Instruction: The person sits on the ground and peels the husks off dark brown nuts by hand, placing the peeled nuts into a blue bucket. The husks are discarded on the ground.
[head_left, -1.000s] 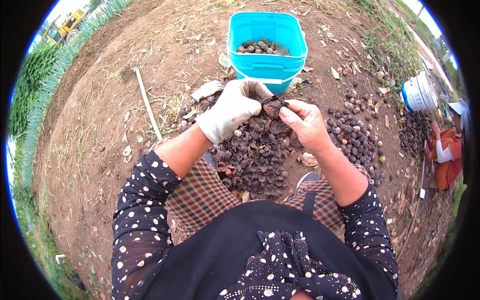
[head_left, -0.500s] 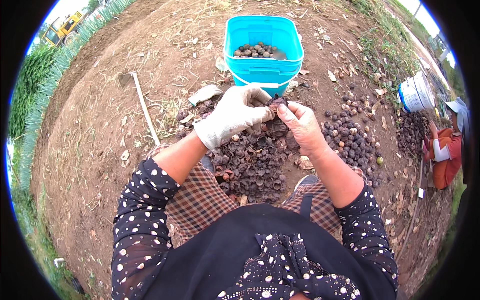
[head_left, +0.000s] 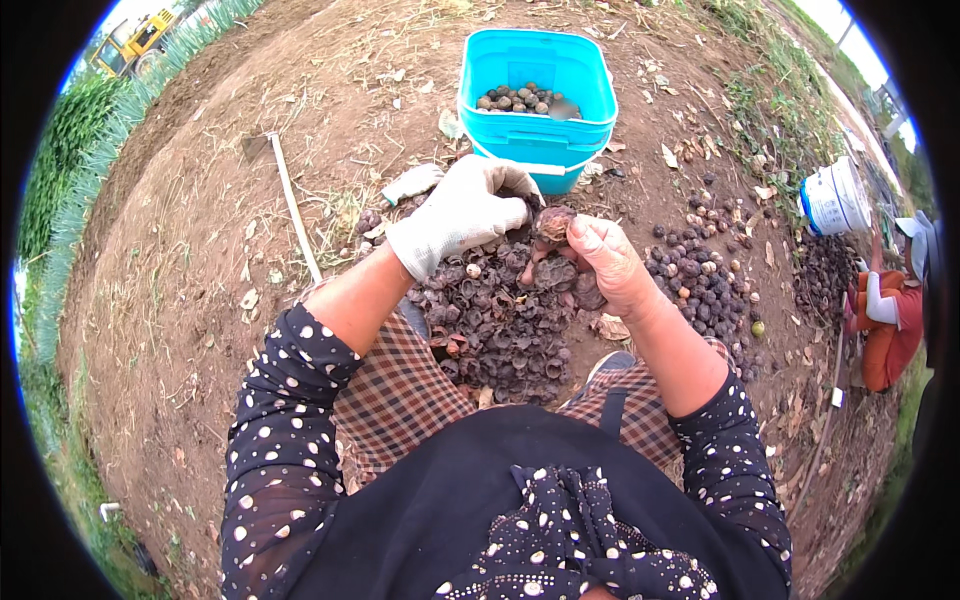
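My left hand (head_left: 463,212), in a white knit glove, is closed with a dark piece of husk (head_left: 533,205) at its fingertips. Bare, my right hand (head_left: 608,262) pinches a walnut (head_left: 553,224) between thumb and fingers, its shell partly showing among dark shrivelled husk. Both hands meet in front of my chest, above a heap of black empty husks (head_left: 510,335) on the ground between my knees. To the right lies a spread of dark walnuts (head_left: 700,285), a few paler. Just beyond the hands stands a turquoise bucket (head_left: 540,145) holding cleaned walnuts (head_left: 525,98).
A long-handled hoe (head_left: 292,205) lies on the soil at left, and another white glove (head_left: 412,183) beside the bucket. A white bucket (head_left: 836,200) tips over at right, near a crouching person (head_left: 885,310). A yellow machine (head_left: 135,42) stands far left.
My hands have drawn slightly apart, and the walnut now shows more clearly at my right fingertips, with husk pulled away toward my left hand. The view has shifted a little.
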